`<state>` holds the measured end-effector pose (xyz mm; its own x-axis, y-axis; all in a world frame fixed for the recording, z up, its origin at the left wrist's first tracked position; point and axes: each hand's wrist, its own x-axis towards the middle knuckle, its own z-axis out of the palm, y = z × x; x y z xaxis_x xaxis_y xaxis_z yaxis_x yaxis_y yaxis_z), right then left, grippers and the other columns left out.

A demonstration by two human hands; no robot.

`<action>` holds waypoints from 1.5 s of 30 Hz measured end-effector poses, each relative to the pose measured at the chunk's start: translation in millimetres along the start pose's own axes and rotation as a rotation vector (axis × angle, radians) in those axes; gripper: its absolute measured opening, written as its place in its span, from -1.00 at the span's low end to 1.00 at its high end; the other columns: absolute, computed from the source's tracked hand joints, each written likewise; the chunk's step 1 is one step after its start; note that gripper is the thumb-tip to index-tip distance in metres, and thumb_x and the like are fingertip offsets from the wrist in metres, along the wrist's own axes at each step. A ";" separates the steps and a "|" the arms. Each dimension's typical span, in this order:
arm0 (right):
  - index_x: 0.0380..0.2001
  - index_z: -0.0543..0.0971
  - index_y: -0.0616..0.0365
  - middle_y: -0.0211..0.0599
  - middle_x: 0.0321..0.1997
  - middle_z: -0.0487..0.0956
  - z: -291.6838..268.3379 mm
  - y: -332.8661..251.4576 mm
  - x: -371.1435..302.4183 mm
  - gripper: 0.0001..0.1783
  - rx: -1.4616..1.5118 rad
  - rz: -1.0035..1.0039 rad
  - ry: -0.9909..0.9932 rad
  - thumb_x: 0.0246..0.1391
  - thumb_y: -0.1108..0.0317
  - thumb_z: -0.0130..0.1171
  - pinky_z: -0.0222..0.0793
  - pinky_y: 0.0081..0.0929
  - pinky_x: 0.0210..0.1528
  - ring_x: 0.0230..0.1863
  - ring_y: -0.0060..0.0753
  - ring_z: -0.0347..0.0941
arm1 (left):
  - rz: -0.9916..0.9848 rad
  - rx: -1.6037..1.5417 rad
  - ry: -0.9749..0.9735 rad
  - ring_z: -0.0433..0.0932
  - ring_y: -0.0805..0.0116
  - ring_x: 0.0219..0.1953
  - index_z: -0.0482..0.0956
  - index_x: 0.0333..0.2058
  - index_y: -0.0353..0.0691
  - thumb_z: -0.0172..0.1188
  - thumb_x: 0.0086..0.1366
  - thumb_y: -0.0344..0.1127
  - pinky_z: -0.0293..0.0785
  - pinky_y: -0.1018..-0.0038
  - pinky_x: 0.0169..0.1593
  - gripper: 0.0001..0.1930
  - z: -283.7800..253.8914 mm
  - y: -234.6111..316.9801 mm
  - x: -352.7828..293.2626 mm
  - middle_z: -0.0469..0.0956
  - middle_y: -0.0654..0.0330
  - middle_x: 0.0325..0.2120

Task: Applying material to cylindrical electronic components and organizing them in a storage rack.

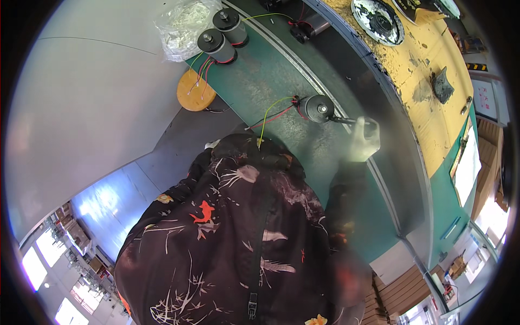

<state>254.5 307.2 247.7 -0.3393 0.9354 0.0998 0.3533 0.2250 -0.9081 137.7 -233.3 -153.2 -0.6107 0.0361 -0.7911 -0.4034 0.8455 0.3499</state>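
Note:
On the green work surface lies a small electric motor [316,109], a grey cylinder with a black end cap and a short metal shaft. Yellow-green and red wires [269,120] trail from its far end towards my jacket. My right hand [365,142], in a white glove, is closed around a thin dark tool [342,119] whose tip reaches the motor's shaft end; the tool's exact kind is unclear. Of my left hand [211,144], only a small white patch shows beside my jacket, its fingers hidden.
Two similar motors [217,46] stand upright at the far left edge, beside a clear plastic bag [189,27] of white pieces. A round wooden stool [195,90] is below them. Another motor [310,28] lies beyond the metal rail. On the right, a yellow stained board [420,59] carries a paint-smeared lid [378,20].

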 end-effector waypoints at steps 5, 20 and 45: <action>-0.39 0.57 0.25 -0.48 -0.60 0.54 8.5 -4.9 -1.0 -0.80 -0.048 -0.034 0.019 0.08 0.32 0.31 0.27 -0.68 -0.55 -0.62 -0.74 0.33 | -0.021 -0.018 0.013 0.66 0.26 -0.20 0.69 -0.27 -0.24 0.31 0.04 0.12 0.53 0.38 -0.09 -0.50 0.4 -0.5 -6.6 0.69 0.06 -0.35; -0.37 0.53 0.24 -0.52 -0.58 0.49 4.0 2.0 -1.3 -0.82 0.070 0.061 -0.078 0.12 0.36 0.28 0.21 -0.71 -0.59 -0.62 -0.79 0.29 | -0.035 -0.025 0.037 0.67 0.26 -0.22 0.69 -0.29 -0.25 0.31 0.04 0.10 0.53 0.36 -0.09 -0.52 -6.9 12.6 -22.5 0.69 0.06 -0.36; -0.24 0.50 0.30 -0.33 -0.64 0.40 -95.7 -84.7 164.4 -0.69 0.831 -0.003 -0.055 0.31 0.23 -0.05 0.11 -0.63 -0.60 -0.70 -0.53 0.21 | 1.121 0.300 0.093 0.43 -0.02 0.10 0.42 0.09 -0.27 0.42 -0.10 -0.03 0.37 0.20 0.16 -0.23 -42.2 446.4 -249.7 0.45 -0.08 0.03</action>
<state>252.3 468.1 379.9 -0.3892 0.9154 0.1023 -0.3992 -0.0675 -0.9144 81.4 112.7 221.8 -0.5751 0.8152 -0.0693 0.5647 0.4568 0.6874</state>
